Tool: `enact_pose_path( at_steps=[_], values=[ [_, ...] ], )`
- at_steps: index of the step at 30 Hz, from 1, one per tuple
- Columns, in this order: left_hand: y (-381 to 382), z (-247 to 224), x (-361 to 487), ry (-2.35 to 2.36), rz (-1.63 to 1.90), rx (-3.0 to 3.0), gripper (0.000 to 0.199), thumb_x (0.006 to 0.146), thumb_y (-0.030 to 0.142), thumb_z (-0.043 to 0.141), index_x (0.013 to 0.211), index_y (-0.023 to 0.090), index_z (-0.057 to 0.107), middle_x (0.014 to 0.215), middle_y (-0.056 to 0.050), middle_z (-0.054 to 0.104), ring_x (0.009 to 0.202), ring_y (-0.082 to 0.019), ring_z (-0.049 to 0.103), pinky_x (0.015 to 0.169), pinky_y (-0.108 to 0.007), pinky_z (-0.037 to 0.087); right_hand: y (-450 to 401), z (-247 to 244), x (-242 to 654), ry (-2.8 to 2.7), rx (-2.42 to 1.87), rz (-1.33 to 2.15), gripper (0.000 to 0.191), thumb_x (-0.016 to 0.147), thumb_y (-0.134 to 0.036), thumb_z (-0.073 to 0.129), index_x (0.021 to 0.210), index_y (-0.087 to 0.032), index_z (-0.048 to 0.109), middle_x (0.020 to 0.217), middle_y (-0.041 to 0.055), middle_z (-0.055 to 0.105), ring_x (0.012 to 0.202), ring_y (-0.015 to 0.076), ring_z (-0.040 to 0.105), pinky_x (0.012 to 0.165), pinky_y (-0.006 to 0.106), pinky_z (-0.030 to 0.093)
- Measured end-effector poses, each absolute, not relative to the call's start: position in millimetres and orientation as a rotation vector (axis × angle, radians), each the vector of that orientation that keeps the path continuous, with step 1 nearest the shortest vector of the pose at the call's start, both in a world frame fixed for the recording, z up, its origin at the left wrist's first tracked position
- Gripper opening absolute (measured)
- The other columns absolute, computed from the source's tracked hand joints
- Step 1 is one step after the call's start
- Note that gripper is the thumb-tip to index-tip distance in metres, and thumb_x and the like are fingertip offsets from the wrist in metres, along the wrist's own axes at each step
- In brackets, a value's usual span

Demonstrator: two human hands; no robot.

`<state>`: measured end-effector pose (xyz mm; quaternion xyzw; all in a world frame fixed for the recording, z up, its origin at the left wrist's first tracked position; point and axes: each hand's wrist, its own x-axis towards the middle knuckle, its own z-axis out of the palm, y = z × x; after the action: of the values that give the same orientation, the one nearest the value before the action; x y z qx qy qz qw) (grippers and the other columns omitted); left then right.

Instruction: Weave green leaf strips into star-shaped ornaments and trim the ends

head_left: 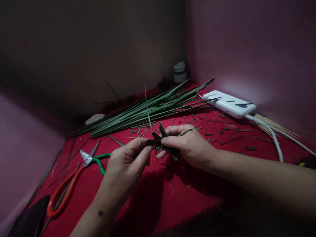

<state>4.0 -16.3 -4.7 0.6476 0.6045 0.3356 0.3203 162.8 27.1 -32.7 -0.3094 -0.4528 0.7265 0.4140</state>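
Between my two hands is a small folded piece of dark green leaf strips [157, 139], its short ends sticking out several ways and one long thin strip rising from it. My left hand [132, 159] pinches its left end between thumb and fingers. From the other side my right hand [185, 141] grips it, thumb on top and fingers behind, partly hidden. Scissors [86, 161] with one orange and one green handle lie parted on the red cloth, left of my left hand. Beyond my hands a bundle of long green leaf strips [138, 113] lies slantwise.
A white power strip [229, 103] with cables stands at the right, leaf bits on top. Thin pale sticks [274, 126] lie beside it. Leaf cuttings [222, 131] litter the red cloth [187, 200]. A white jar [180, 72] stands in the back corner; a dark object [31, 217] lies lower left.
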Motion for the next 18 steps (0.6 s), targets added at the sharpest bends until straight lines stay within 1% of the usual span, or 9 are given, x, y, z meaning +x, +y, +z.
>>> enact_pose_path(
  at_steps=[5,11,18],
  values=[
    [-13.0,-1.7,-1.7,1.546,0.822,1.520,0.023,0.078,0.032,0.060,0.093,0.017,0.069,0.047,0.006,0.043,0.041,-0.004,0.031,0.036,-0.016,0.023,28.9,-35.9,161.6,-1.096,-0.719,1.838,0.004,0.069,-0.010,0.057,0.068,-0.012,0.061,0.067,0.0011,0.065,0.055,0.0140,0.067,0.046,0.017,0.047],
    [-12.6,1.2,-6.4,1.490,0.775,1.409,0.028,0.076,0.033,0.062,0.097,0.016,0.069,0.045,0.007,0.040,0.039,-0.004,0.030,0.034,-0.015,0.021,29.4,-37.2,161.4,-1.090,-0.685,1.859,0.005,0.072,-0.013,0.058,0.069,-0.011,0.061,0.066,0.0014,0.064,0.052,0.0125,0.066,0.043,0.015,0.045],
    [-8.5,-4.5,-6.6,1.449,0.826,1.395,0.025,0.076,0.030,0.063,0.097,0.018,0.068,0.047,0.006,0.045,0.039,-0.003,0.033,0.034,-0.013,0.024,32.0,-37.5,160.6,-0.968,-0.663,1.963,0.009,0.071,-0.012,0.056,0.062,-0.013,0.054,0.056,0.0006,0.061,0.047,0.0145,0.064,0.040,0.017,0.045]
  ],
)
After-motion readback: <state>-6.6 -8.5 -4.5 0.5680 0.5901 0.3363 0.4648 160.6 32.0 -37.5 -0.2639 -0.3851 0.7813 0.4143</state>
